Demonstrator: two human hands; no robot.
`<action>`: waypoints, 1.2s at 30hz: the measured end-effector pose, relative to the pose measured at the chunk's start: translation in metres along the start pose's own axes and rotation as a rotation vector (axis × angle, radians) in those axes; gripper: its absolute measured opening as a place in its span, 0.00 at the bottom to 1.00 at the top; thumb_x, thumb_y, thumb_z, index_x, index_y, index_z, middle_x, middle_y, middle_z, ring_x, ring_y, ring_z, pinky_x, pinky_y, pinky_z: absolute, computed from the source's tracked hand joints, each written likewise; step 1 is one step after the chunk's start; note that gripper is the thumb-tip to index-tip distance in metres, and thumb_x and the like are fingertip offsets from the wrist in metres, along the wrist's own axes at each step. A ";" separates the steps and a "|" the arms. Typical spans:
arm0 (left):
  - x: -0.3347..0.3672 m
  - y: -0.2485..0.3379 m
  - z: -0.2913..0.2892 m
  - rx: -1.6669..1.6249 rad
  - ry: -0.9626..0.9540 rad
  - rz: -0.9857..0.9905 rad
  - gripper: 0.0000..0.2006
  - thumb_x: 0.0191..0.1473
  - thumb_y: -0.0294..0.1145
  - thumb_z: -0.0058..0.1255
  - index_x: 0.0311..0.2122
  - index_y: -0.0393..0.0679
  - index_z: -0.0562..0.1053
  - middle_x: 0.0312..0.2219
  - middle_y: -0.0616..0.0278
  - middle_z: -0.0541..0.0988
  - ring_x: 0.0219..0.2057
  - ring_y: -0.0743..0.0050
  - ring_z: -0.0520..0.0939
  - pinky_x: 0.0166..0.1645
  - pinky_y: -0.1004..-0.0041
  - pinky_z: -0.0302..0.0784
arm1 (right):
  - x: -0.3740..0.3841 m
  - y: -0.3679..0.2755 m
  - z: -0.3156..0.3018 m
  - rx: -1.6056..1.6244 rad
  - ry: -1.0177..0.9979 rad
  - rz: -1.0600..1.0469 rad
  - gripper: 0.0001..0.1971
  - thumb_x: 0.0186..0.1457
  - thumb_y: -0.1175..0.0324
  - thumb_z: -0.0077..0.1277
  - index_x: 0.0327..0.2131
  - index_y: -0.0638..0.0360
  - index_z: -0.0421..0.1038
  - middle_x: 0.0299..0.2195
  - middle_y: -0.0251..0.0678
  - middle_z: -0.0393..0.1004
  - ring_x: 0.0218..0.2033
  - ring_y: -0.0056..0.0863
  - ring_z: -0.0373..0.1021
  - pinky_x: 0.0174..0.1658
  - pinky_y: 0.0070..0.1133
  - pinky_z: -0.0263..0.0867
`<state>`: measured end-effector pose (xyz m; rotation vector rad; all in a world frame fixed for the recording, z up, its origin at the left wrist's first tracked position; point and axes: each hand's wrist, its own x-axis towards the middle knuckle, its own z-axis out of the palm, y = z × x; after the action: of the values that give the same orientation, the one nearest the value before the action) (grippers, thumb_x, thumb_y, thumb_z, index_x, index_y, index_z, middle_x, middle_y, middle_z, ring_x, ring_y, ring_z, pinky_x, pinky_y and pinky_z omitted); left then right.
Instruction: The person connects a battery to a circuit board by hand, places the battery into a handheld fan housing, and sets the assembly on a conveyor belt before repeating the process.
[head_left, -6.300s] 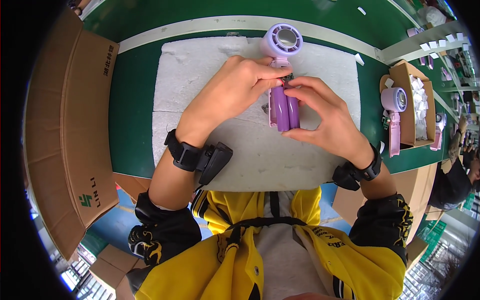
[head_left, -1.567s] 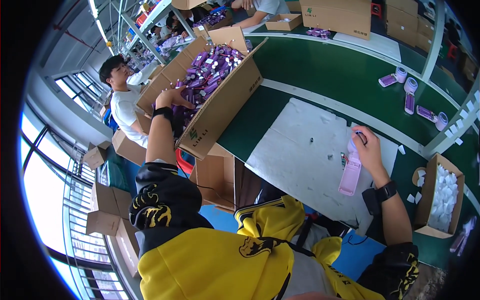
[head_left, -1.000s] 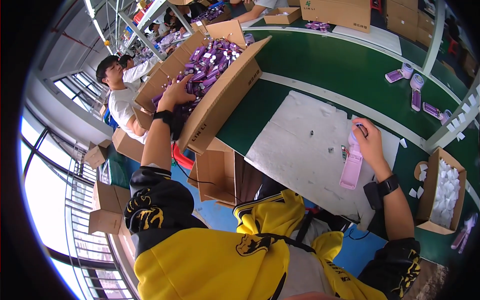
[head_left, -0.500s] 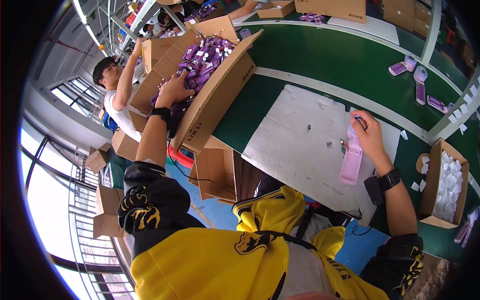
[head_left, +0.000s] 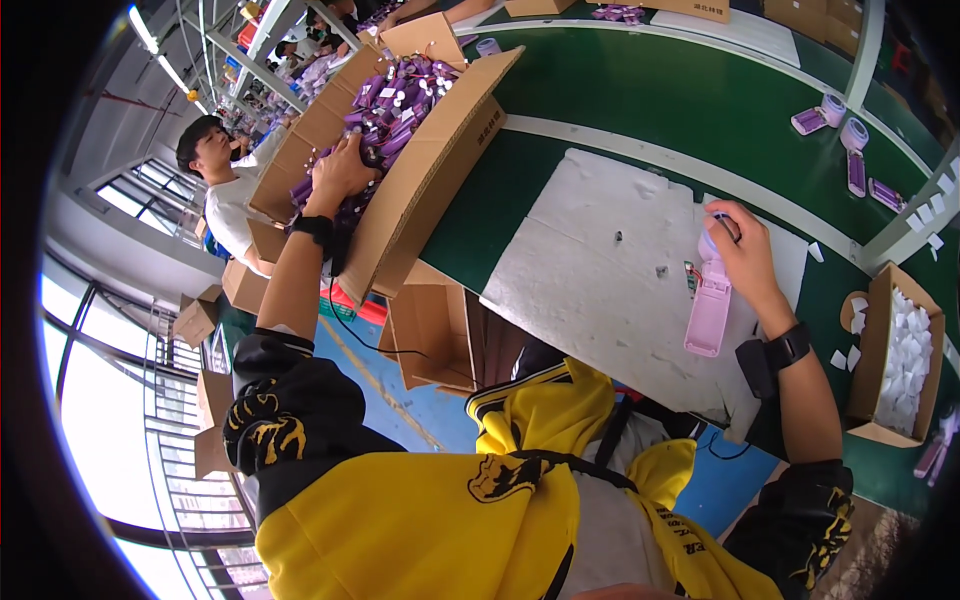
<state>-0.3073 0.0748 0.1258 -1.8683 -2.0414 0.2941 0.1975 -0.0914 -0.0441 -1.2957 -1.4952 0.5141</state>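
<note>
At the left, my left hand (head_left: 343, 175) reaches into a large cardboard box (head_left: 440, 165) heaped with purple battery-like cylinders (head_left: 400, 108) with small white ends. Its fingers are bent down among them; what they grip, if anything, is hidden. My right hand (head_left: 742, 250) is closed round the round lilac head of a pink handheld fan housing (head_left: 708, 315). The housing's open handle lies on a worn white foam sheet (head_left: 590, 250). A small green circuit board (head_left: 692, 272) sticks out beside it. A short dark piece shows between my right fingers; its kind is unclear.
A small carton (head_left: 880, 400) of white paper-like pieces stands at the right. Beyond the sheet, several fan units (head_left: 855, 158) lie on the green bench (head_left: 640, 95). A metal post (head_left: 885, 240) rises at the right. Another person (head_left: 230, 190) is beyond the large box.
My left hand has shifted slightly nearer across the cylinders, and its fingers look more curled. The right hand keeps hold of the fan housing. The other person's raised arm has come down.
</note>
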 end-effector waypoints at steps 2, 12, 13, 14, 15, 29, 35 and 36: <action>0.001 0.002 0.001 -0.011 -0.005 -0.015 0.46 0.40 0.57 0.59 0.63 0.49 0.57 0.58 0.54 0.67 0.55 0.49 0.72 0.57 0.56 0.69 | -0.001 -0.001 0.000 0.008 -0.005 0.008 0.10 0.56 0.69 0.51 0.39 0.64 0.72 0.27 0.29 0.70 0.25 0.13 0.59 0.30 0.14 0.57; 0.037 -0.049 0.020 -0.244 -0.051 0.024 0.48 0.36 0.54 0.62 0.63 0.50 0.58 0.56 0.44 0.70 0.58 0.46 0.69 0.60 0.56 0.65 | 0.000 -0.010 -0.001 0.010 -0.016 0.033 0.10 0.56 0.68 0.51 0.40 0.63 0.72 0.26 0.28 0.69 0.25 0.13 0.58 0.29 0.15 0.56; 0.041 -0.057 0.024 -0.241 -0.056 0.031 0.48 0.36 0.54 0.62 0.63 0.50 0.58 0.56 0.44 0.70 0.58 0.46 0.69 0.60 0.56 0.65 | -0.001 -0.011 -0.002 0.009 -0.034 0.036 0.10 0.56 0.68 0.51 0.40 0.63 0.72 0.26 0.28 0.69 0.25 0.13 0.58 0.29 0.15 0.56; 0.045 -0.066 0.028 -0.267 -0.034 0.021 0.48 0.36 0.54 0.62 0.63 0.50 0.58 0.55 0.43 0.70 0.57 0.45 0.70 0.61 0.56 0.63 | -0.002 -0.011 -0.002 0.009 -0.033 0.045 0.10 0.56 0.68 0.51 0.40 0.63 0.72 0.26 0.28 0.69 0.25 0.13 0.58 0.29 0.15 0.56; 0.045 -0.070 0.027 -0.293 -0.012 0.006 0.47 0.35 0.54 0.62 0.63 0.49 0.59 0.54 0.42 0.71 0.57 0.44 0.70 0.62 0.56 0.62 | -0.002 -0.012 -0.003 0.009 -0.034 0.044 0.10 0.56 0.68 0.51 0.40 0.63 0.72 0.26 0.28 0.69 0.25 0.13 0.58 0.29 0.15 0.56; 0.025 -0.037 0.006 -0.223 0.063 0.048 0.42 0.34 0.49 0.63 0.59 0.52 0.66 0.49 0.45 0.76 0.54 0.45 0.74 0.59 0.56 0.65 | -0.002 -0.007 -0.005 0.041 -0.046 0.069 0.10 0.57 0.68 0.50 0.40 0.62 0.72 0.23 0.25 0.65 0.25 0.12 0.56 0.29 0.14 0.53; 0.027 -0.044 0.011 -0.359 0.099 0.061 0.39 0.35 0.47 0.62 0.57 0.46 0.68 0.46 0.45 0.78 0.50 0.49 0.77 0.55 0.62 0.69 | 0.001 -0.007 -0.007 0.007 -0.039 0.057 0.10 0.57 0.68 0.50 0.40 0.62 0.71 0.22 0.25 0.63 0.25 0.12 0.54 0.28 0.14 0.51; 0.028 -0.045 0.012 -0.373 0.117 0.061 0.39 0.35 0.46 0.62 0.56 0.42 0.68 0.46 0.44 0.78 0.49 0.50 0.78 0.54 0.63 0.71 | 0.000 -0.008 -0.007 -0.003 -0.044 0.058 0.10 0.57 0.68 0.50 0.40 0.62 0.71 0.22 0.24 0.63 0.25 0.12 0.54 0.28 0.14 0.51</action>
<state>-0.3552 0.0989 0.1355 -2.1053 -2.0700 -0.1921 0.2000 -0.0959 -0.0350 -1.3404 -1.4991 0.5817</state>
